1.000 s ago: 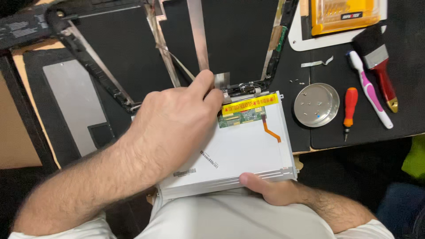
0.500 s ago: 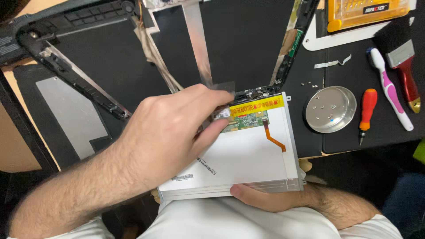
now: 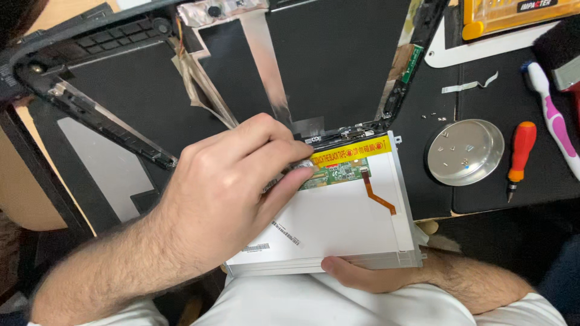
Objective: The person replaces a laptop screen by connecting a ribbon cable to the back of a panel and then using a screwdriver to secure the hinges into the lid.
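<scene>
The tabletop (image 3: 544, 181) is covered in black mats, and across its far half lies an opened laptop lid shell (image 3: 338, 66), dark inside with strips of silver foil tape and a hinge bracket running off to the left.

Nearest the person rests the display panel (image 3: 338, 229), back side up: a white and silver rectangle with its long axis running left to right, its near edge overhanging the tabletop towards the lap. Along its far edge sit a yellow warning label (image 3: 353, 152), a narrow green circuit board (image 3: 335, 173) just below it, and an orange flex ribbon (image 3: 377, 194) bending down to the right.

The left hand (image 3: 223, 193) lies over the panel's far left corner, fingers pinched together at the left end of the circuit board; what exactly the fingertips grip is hidden. It is the nearer hand to the board. The right hand (image 3: 362, 274) grasps the panel's near edge from below, steadying it.

To the right, well apart from the panel, stand a round metal dish (image 3: 465, 152) holding tiny screws, an orange-handled screwdriver (image 3: 519, 154), and a pink and white toothbrush (image 3: 553, 115).
</scene>
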